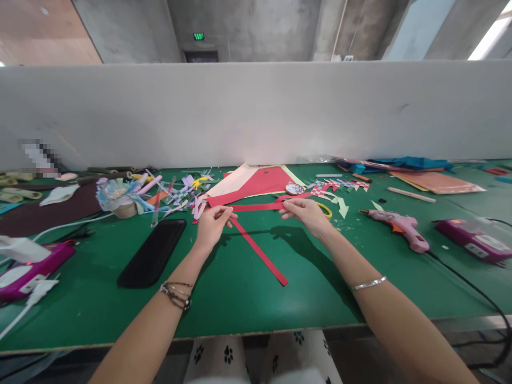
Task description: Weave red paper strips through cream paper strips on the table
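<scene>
Nearest me, the red paper strips [260,253] trail across the green worktop [240,309], just in front of the red sheet [260,184]. My left hand [212,224] and right hand [306,210] each pinch them there. Pink glue gun [400,226] sits right of that sheet.

Matt red paper strip [260,250], green felt table [240,298]

Red paper strip [259,250], green table [240,298]
</scene>
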A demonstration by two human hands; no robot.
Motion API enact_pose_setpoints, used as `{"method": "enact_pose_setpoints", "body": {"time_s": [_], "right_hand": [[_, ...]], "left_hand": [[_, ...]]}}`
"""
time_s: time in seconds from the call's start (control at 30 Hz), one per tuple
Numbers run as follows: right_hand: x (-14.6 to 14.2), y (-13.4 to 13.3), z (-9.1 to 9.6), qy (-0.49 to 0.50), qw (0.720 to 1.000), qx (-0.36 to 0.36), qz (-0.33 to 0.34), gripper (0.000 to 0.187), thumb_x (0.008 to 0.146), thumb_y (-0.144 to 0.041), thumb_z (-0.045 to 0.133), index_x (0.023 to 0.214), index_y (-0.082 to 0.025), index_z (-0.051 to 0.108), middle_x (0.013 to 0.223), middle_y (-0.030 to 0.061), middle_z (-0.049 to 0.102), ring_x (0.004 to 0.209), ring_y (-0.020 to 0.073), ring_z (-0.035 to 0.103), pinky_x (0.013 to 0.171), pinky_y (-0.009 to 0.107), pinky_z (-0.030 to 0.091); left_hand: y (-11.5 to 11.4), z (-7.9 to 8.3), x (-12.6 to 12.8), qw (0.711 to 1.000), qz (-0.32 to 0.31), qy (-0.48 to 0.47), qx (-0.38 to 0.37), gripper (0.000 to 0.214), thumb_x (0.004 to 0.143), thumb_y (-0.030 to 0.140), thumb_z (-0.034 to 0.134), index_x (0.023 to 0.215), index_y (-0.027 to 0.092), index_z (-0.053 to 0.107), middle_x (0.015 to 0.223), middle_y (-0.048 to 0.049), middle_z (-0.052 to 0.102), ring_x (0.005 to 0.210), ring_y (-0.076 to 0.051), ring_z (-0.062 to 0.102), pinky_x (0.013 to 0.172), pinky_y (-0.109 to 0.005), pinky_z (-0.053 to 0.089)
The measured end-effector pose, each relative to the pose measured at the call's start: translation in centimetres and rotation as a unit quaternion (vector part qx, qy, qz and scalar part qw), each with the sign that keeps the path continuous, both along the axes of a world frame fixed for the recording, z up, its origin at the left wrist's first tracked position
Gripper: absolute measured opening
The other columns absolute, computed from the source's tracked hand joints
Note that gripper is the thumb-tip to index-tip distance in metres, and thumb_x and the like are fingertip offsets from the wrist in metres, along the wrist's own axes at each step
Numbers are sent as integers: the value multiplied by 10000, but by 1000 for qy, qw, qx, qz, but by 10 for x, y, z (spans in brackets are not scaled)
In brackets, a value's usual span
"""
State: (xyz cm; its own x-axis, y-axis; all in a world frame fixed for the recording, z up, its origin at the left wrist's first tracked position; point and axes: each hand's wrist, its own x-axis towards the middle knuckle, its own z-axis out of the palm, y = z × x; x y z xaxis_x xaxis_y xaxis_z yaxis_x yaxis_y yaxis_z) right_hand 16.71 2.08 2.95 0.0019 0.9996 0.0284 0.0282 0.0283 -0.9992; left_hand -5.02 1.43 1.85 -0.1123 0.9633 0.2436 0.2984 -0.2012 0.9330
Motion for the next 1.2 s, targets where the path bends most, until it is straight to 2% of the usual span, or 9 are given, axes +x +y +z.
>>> {"method": "enact_pose_setpoints", "body": {"time_s": [0.37, 0.5, 0.6, 0.7, 0.8, 0.87, 0.93, 1.07, 1.2], "right_hand": [[1, -3, 5, -94, 991, 91, -5, 189, 653, -324, 582, 599, -149, 533, 552, -10, 629, 294, 45, 461, 344, 173, 355], [2, -3, 3, -146, 980, 135, -9, 206, 682, -348, 537, 616, -153, 535, 572, -1, 631, 285, 51, 460, 325, 177, 333], [0, -5, 1, -181, 969, 165, 19, 198, 703, -334, 518, 630, -153, 549, 581, 1, 630, 293, 56, 470, 342, 182, 348], [-6, -9, 2, -200, 960, 177, 86, 177, 716, -309, 509, 640, -156, 559, 588, -4, 628, 301, 58, 474, 359, 190, 367], [-15, -17, 3, -205, 950, 164, 171, 159, 723, -282, 505, 645, -156, 562, 581, -14, 616, 316, 59, 482, 374, 192, 382], [-21, -21, 4, -200, 947, 153, 198, 149, 726, -267, 503, 646, -152, 556, 564, -21, 598, 332, 60, 490, 388, 189, 391], [-24, -22, 4, -192, 950, 142, 203, 145, 729, -257, 498, 645, -147, 543, 545, -26, 575, 351, 62, 499, 406, 188, 398], [-28, -21, -1, -165, 959, 127, 193, 149, 742, -273, 481, 648, -157, 478, 503, -44, 523, 378, 65, 498, 416, 183, 393], [-30, -19, -8, -197, 945, 149, 217, 282, 809, -309, 374, 574, -163, 429, 481, -42, 493, 366, 49, 455, 414, 174, 363]], "left_hand": [[0, 1, 2, 999, 18, -30, -33, 179, 664, 289, 523, 567, 146, 566, 593, -10, 649, 360, -56, 451, 427, -180, 392], [3, -3, 0, 999, 9, 8, -45, 193, 671, 316, 501, 604, 149, 570, 619, -28, 651, 436, -99, 513, 489, -220, 430], [3, -5, -3, 993, 37, 99, 50, 239, 688, 346, 476, 749, 148, 594, 759, -63, 658, 703, -181, 590, 686, -300, 454], [-3, -3, 0, 956, 56, 207, 199, 326, 730, 368, 428, 941, 157, 560, 1016, -87, 598, 1013, -225, 492, 911, -370, 331], [-13, -1, 6, 949, -113, 233, 182, 326, 794, 378, 350, 973, 174, 530, 1000, -66, 597, 981, -200, 511, 869, -331, 366], [-19, -2, 11, 940, -258, 207, 81, 307, 823, 375, 307, 909, 176, 524, 776, -26, 624, 737, -154, 584, 703, -269, 436], [-22, -4, 15, 925, -338, 172, -15, 289, 836, 367, 287, 801, 174, 499, 552, 32, 551, 483, -102, 532, 543, -222, 423], [-22, -9, 20, 919, -373, 79, -101, 271, 836, 376, 289, 706, 178, 421, 428, 95, 375, 323, -47, 363, 399, -171, 323], [-21, -10, 22, 906, -395, -5, -150, 265, 825, 401, 323, 702, 179, 400, 427, 110, 297, 302, -32, 267, 338, -155, 232]]}}
